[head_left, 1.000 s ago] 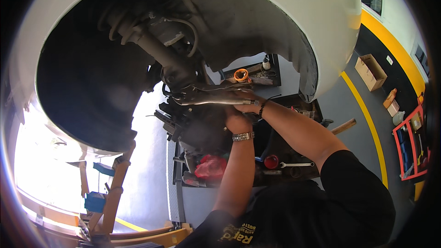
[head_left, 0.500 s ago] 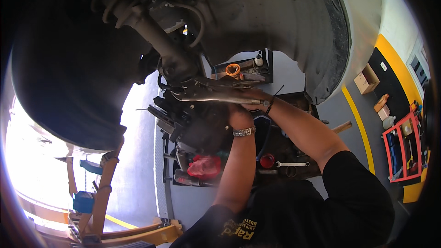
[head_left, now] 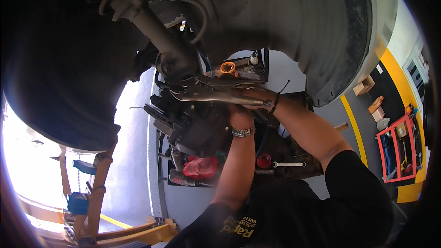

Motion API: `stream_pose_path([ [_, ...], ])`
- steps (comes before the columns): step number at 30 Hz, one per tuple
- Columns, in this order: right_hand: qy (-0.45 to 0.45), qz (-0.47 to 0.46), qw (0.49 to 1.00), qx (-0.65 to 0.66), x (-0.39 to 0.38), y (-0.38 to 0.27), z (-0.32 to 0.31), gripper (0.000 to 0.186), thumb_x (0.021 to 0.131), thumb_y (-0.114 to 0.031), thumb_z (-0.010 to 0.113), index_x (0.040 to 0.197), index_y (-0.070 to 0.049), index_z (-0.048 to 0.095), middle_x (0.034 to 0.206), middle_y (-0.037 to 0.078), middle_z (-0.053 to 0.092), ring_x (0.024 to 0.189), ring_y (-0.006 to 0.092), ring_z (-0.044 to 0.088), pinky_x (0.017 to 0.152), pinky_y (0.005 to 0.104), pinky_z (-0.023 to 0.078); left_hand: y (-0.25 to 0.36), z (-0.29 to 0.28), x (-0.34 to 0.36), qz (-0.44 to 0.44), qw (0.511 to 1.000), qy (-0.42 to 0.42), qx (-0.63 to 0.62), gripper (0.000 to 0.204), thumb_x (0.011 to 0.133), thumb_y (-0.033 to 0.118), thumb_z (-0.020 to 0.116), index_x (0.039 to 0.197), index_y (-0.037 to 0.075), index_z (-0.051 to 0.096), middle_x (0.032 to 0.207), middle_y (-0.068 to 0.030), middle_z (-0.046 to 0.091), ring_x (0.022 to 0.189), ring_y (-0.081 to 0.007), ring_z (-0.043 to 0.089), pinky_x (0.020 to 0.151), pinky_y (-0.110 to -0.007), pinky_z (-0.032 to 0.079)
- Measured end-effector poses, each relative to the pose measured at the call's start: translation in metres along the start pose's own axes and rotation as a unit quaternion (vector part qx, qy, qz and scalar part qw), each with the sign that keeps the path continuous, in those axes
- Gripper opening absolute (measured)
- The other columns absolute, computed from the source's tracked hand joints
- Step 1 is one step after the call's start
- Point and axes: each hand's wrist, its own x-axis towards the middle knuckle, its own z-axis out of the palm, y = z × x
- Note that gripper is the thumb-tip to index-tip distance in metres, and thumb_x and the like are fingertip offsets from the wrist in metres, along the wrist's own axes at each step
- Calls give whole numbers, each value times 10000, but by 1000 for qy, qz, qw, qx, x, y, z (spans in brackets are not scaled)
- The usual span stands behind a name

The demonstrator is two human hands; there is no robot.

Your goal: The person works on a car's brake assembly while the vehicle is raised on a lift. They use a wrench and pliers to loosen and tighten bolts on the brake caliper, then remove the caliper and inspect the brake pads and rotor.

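Note:
Both hands reach in under a raised car's wheel arch, among the suspension parts. My left hand [head_left: 240, 118], with a metal watch at the wrist, goes up beneath a long metal arm [head_left: 229, 97]; its fingers are hidden behind that part. My right hand [head_left: 256, 93] comes in from the right, partly covered by the same arm, so its fingers do not show either. A strut [head_left: 154, 30] with a coil spring slopes down from the upper left to the dark hub assembly [head_left: 197, 126], just left of my left hand. What either hand touches is hidden.
Below is a dark tool cart with a wrench [head_left: 289, 164], a red round lid [head_left: 264, 160], a red cloth [head_left: 200, 167] and a power tool [head_left: 183, 178]. Beyond sit an orange cup [head_left: 227, 68] and small bottle [head_left: 254, 58]. A yellow lift arm [head_left: 151, 234] stands lower left; a red rack [head_left: 398, 149], right.
The view has shifted slightly, so the cart and rack sit a little further left. Both hands stay at the metal arm, with little visible movement.

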Motion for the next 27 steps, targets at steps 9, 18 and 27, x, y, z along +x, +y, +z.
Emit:
stream_pose_path([
  [9, -36, 131, 986, 98, 18, -8, 2, 306, 1036, -290, 492, 1193, -46, 589, 1153, 180, 648, 1054, 318, 626, 951, 413, 496, -6, -32, 20, 121, 940, 58, 312, 492, 1064, 377, 481, 1409, 28, 460, 1371, -106, 540, 1248, -204, 524, 1067, -353, 424],
  [18, -26, 100, 994, -37, 0, -2, 4, 303, 1037, -276, 463, 1200, -53, 589, 1167, 186, 640, 1064, 308, 629, 942, 398, 503, 0, -44, 26, 94, 914, 52, 392, 503, 1055, 389, 494, 1402, 26, 468, 1356, -111, 554, 1227, -206, 545, 1045, -351, 444],
  [27, 71, -88, 987, -115, -3, 60, 42, 409, 1015, -347, 502, 1329, -90, 556, 1256, 157, 615, 1153, 260, 608, 1029, 367, 482, 6, -51, 36, 111, 918, 36, 379, 515, 1046, 401, 507, 1395, 24, 476, 1340, -116, 569, 1206, -209, 567, 1023, -350, 464],
])
